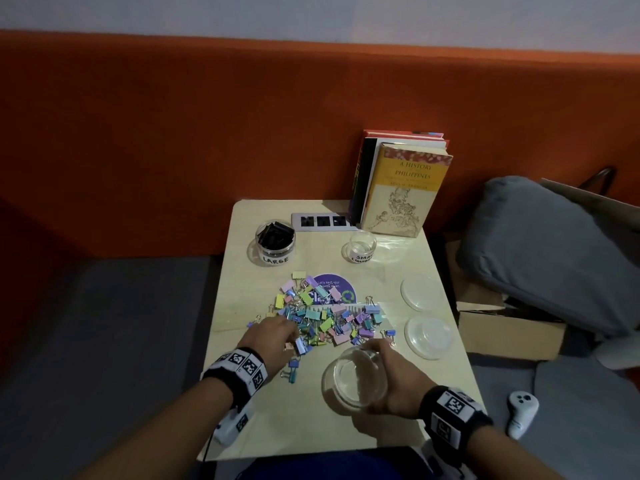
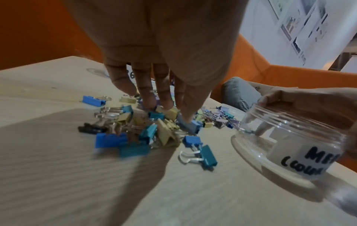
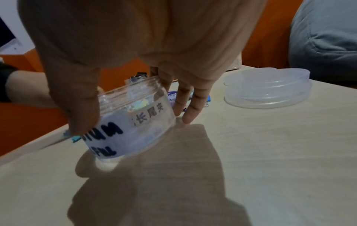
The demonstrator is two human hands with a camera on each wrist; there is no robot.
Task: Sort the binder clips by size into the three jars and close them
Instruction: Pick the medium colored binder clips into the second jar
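Observation:
A heap of pastel binder clips (image 1: 322, 317) lies mid-table. My left hand (image 1: 277, 332) reaches down into its near-left edge, and the straight fingers (image 2: 146, 94) touch clips (image 2: 154, 130) without gripping any. My right hand (image 1: 394, 372) grips the clear jar (image 1: 355, 379) labelled medium, thumb on one side and fingers (image 3: 185, 104) on the other. That medium jar (image 3: 133, 122) is tilted on the table beside the heap and looks empty. At the back, the jar marked LARGE (image 1: 275, 242) holds black clips. The small jar (image 1: 362, 245) beside it is open.
Two clear lids (image 1: 422, 294) (image 1: 429, 337) lie on the table's right side. Books (image 1: 401, 188) stand at the back right behind a marker strip (image 1: 322, 221). A purple round sticker (image 1: 334, 289) lies under the heap. A grey cushion (image 1: 554, 251), a box and a controller (image 1: 521, 410) lie off the right edge.

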